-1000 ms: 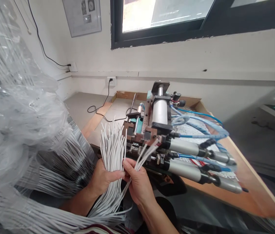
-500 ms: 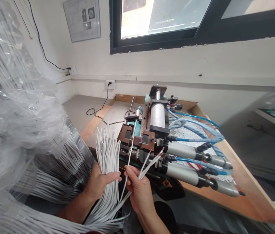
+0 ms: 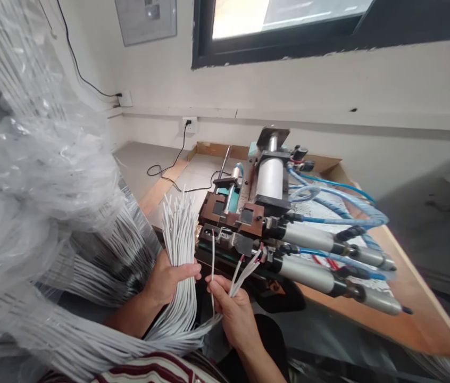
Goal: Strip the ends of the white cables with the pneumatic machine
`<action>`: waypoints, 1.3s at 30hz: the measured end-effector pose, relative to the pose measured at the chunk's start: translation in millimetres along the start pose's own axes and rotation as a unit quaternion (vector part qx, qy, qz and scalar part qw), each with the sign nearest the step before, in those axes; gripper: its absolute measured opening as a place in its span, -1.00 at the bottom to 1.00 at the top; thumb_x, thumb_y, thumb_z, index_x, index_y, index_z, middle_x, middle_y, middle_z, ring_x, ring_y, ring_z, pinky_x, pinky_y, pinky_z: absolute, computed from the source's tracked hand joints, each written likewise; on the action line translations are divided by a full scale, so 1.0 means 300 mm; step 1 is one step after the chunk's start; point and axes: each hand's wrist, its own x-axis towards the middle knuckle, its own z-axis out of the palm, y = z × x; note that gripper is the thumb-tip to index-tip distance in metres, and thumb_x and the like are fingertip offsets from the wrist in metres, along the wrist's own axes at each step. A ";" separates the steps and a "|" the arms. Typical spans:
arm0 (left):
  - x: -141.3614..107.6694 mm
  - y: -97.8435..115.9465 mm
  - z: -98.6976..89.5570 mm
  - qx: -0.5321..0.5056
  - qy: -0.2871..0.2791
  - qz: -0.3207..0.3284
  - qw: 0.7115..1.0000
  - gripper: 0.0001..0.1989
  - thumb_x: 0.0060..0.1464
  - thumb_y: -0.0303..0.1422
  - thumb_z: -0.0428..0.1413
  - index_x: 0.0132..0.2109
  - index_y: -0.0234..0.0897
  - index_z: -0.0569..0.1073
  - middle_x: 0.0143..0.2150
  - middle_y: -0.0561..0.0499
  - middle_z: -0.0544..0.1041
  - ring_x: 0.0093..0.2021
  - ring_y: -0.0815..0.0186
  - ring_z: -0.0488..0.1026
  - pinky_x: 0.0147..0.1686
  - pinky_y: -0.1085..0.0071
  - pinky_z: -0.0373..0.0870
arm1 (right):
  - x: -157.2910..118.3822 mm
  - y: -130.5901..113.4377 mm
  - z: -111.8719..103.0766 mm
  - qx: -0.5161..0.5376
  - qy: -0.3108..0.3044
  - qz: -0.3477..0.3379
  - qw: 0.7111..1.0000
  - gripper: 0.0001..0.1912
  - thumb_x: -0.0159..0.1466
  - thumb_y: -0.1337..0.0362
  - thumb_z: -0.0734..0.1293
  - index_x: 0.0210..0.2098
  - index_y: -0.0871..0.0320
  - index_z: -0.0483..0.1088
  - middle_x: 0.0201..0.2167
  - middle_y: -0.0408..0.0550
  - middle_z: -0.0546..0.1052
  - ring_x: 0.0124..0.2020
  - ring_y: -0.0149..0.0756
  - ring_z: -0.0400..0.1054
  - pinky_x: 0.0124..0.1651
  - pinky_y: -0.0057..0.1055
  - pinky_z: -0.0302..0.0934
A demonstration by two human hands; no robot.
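My left hand [image 3: 171, 276] is wrapped round a thick bundle of white cables [image 3: 180, 234], whose cut ends point up. Just right of it, my right hand [image 3: 231, 306] pinches a single white cable [image 3: 213, 260] between thumb and fingertips. That cable stands upright with a small reddish tip, in front of the machine [image 3: 244, 213]. Several more white cables [image 3: 249, 271] with red ends pass through the same hand and fan out to the upper right.
Metal cylinders [image 3: 308, 236] and blue hoses [image 3: 340, 221] fill the right of the wooden tray [image 3: 416, 287]. Plastic-wrapped cable bundles [image 3: 49, 202] hang at the left. A black cord [image 3: 183, 146] runs from the wall socket [image 3: 190, 125].
The single cable's tip has come away from the machine's small rod and is now visible with a reddish end. The camera view has shifted slightly.
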 end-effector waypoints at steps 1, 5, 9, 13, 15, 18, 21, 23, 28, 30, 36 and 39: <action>-0.004 0.001 0.000 -0.002 -0.006 -0.003 1.000 -0.84 -0.32 -0.47 0.25 -0.47 -0.40 0.44 -0.63 0.06 0.46 -0.60 0.35 0.42 -0.58 0.48 0.30 | -0.008 0.009 -0.011 -0.008 -0.013 0.006 1.000 -0.74 0.02 0.13 0.38 -0.42 0.23 0.48 -0.66 -0.22 0.24 -0.69 -0.56 -0.10 -0.64 -0.52 -0.22; -0.023 0.008 0.012 -0.008 -0.027 0.001 1.000 -0.86 -0.30 -0.48 0.23 -0.47 -0.41 0.47 -0.57 -0.01 0.51 -0.51 0.28 0.47 -0.52 0.45 0.33 | -0.029 0.033 -0.029 -0.033 -0.026 0.027 0.999 -0.72 0.04 0.13 0.37 -0.39 0.24 0.47 -0.66 -0.23 0.21 -0.68 -0.55 -0.11 -0.63 -0.51 -0.24; -0.038 0.010 0.035 -0.016 -0.025 -0.004 1.000 -0.86 -0.33 -0.48 0.25 -0.49 -0.40 0.47 -0.57 0.01 0.50 -0.47 0.24 0.48 -0.46 0.39 0.34 | -0.051 0.040 -0.012 -0.056 -0.018 0.038 0.998 -0.69 0.02 0.11 0.37 -0.38 0.25 0.47 -0.71 -0.26 0.14 -0.67 -0.53 -0.13 -0.62 -0.50 -0.26; -0.038 0.006 0.039 0.002 0.020 0.035 0.999 -0.86 -0.36 -0.50 0.26 -0.52 -0.39 0.47 -0.59 0.05 0.47 -0.52 0.33 0.42 -0.43 0.40 0.31 | -0.082 0.042 -0.010 -0.068 -0.001 0.033 0.997 -0.65 0.01 0.08 0.38 -0.36 0.25 0.46 -0.70 -0.26 0.14 -0.67 -0.52 -0.12 -0.61 -0.49 -0.24; -0.033 0.004 0.033 0.010 0.056 0.064 0.996 -0.88 -0.35 -0.50 0.25 -0.53 -0.39 0.46 -0.59 0.06 0.47 -0.53 0.37 0.39 -0.43 0.42 0.30 | -0.098 0.042 -0.019 -0.078 0.001 0.020 0.997 -0.67 0.01 0.08 0.37 -0.37 0.23 0.46 -0.65 -0.21 0.21 -0.65 -0.51 -0.09 -0.61 -0.49 -0.21; -0.028 0.000 0.030 -0.004 0.069 0.079 0.994 -0.86 -0.35 -0.50 0.25 -0.50 -0.38 0.47 -0.57 0.07 0.47 -0.52 0.38 0.38 -0.41 0.42 0.30 | -0.123 0.041 -0.035 -0.089 -0.020 0.013 0.996 -0.68 0.01 0.08 0.36 -0.41 0.24 0.46 -0.62 -0.19 0.23 -0.65 -0.52 -0.08 -0.61 -0.50 -0.21; -0.032 -0.004 0.036 -0.026 0.035 0.067 0.997 -0.81 -0.37 -0.50 0.26 -0.45 -0.38 0.47 -0.54 0.07 0.47 -0.51 0.36 0.40 -0.40 0.39 0.33 | -0.143 0.038 -0.046 -0.099 -0.041 0.023 0.994 -0.68 -0.01 0.07 0.38 -0.45 0.24 0.46 -0.65 -0.22 0.19 -0.66 -0.52 -0.10 -0.61 -0.50 -0.22; -0.039 -0.006 0.044 -0.021 0.016 0.059 0.998 -0.82 -0.37 -0.49 0.26 -0.47 -0.39 0.47 -0.56 0.07 0.46 -0.54 0.36 0.39 -0.44 0.39 0.33 | -0.152 0.034 -0.048 -0.108 -0.043 0.036 0.993 -0.66 -0.02 0.04 0.37 -0.46 0.24 0.44 -0.66 -0.23 0.17 -0.67 -0.52 -0.10 -0.61 -0.50 -0.22; -0.064 -0.016 0.058 0.016 0.005 0.066 0.998 -0.84 -0.38 -0.49 0.27 -0.51 -0.39 0.47 -0.59 0.06 0.45 -0.56 0.38 0.37 -0.49 0.44 0.29 | -0.163 -0.003 -0.026 -0.111 -0.057 0.050 0.991 -0.50 0.13 -0.14 0.12 -0.52 0.19 0.34 -0.66 -0.20 0.20 -0.65 -0.45 -0.04 -0.60 -0.49 -0.17; -0.073 -0.022 0.061 0.015 0.005 0.070 0.997 -0.84 -0.38 -0.49 0.28 -0.51 -0.39 0.47 -0.57 0.05 0.46 -0.55 0.39 0.36 -0.48 0.45 0.29 | -0.167 -0.021 -0.009 -0.124 -0.071 0.031 0.989 -0.50 0.17 -0.12 0.08 -0.60 0.16 0.26 -0.67 -0.20 0.17 -0.64 -0.43 -0.02 -0.59 -0.48 -0.13; -0.093 -0.028 0.057 -0.007 0.002 0.053 0.999 -0.83 -0.36 -0.48 0.28 -0.49 -0.40 0.48 -0.55 0.03 0.47 -0.52 0.37 0.38 -0.43 0.42 0.31 | -0.179 -0.028 0.025 -0.152 -0.061 0.006 0.986 -0.54 0.20 -0.07 0.07 -0.64 0.13 0.16 -0.72 -0.23 0.12 -0.65 -0.42 -0.06 -0.58 -0.45 -0.16; -0.105 -0.014 0.059 -0.029 -0.024 0.043 0.998 -0.83 -0.35 -0.50 0.28 -0.47 -0.39 0.48 -0.54 0.05 0.47 -0.53 0.40 0.36 -0.45 0.44 0.30 | -0.181 -0.017 0.031 -0.139 -0.042 0.015 0.989 -0.53 0.18 -0.09 0.08 -0.66 0.12 0.10 -0.72 -0.25 0.06 -0.66 -0.43 -0.12 -0.59 -0.45 -0.19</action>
